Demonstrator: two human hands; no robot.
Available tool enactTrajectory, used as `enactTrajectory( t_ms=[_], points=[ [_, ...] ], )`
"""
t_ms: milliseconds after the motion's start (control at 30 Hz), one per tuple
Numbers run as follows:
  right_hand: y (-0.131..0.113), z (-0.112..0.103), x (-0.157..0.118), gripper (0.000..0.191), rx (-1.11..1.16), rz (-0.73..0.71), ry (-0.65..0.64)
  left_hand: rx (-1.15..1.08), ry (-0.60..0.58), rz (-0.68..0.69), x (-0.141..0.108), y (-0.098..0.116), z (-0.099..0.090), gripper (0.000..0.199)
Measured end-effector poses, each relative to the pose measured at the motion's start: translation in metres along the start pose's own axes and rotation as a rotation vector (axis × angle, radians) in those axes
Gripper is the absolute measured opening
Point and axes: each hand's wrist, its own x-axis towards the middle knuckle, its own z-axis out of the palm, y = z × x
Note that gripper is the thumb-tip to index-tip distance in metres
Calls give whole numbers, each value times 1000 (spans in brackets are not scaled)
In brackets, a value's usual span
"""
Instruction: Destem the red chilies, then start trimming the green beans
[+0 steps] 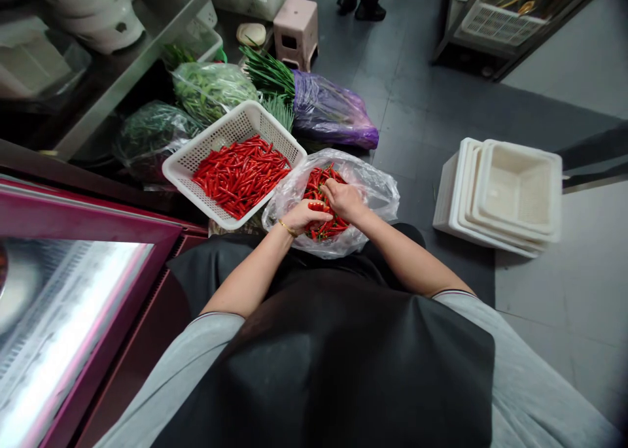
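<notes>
In front of my lap a clear plastic bag (380, 189) lies open, with red chili peppers (338, 227) with green stems inside it. My left hand (307, 216) is curled around several red chilies over the bag. Close beside it, my right hand (343, 198) has its fingers pinched together above the peppers; whatever is between the fingertips is too small to make out. Touching the bag on the left is a white perforated basket (189, 185), which holds a heap of red chilies (240, 176).
Bagged greens (216, 91) and long green stalks in a purple bag (333, 108) lie behind the basket. A pink stool (296, 29) stands farther back. Stacked white bins (456, 193) are to the right. A glass-topped cabinet (161, 235) is at left. Another person's shoes (369, 11) show at the top.
</notes>
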Motion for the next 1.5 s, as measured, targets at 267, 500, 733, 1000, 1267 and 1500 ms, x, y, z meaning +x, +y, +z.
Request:
enactTrajectory(
  t_ms=[267, 500, 733, 1000, 1267, 1500],
  points=[
    [11, 7, -15, 27, 342, -6, -39, -391, 113, -10, -3, -18, 3, 32],
    [6, -11, -37, 35, 361, -54, -299, -63, 98, 156, -19, 0, 11, 27],
    [7, -4, -38, 45, 764, 61, -336, 101, -24, 292, -32, 11, -5, 31],
    [6, 75, -44, 23, -524, -182, -300, -301, 292, 237, -30, -20, -39, 24],
    [8, 14, -7, 20, -403, -57, -244, -201, 361, 276, -37, -8, -26, 29],
    [41, 1, 12, 26, 26, 216, -154, -50, 417, 328, -5, -1, -28, 27]
  ],
)
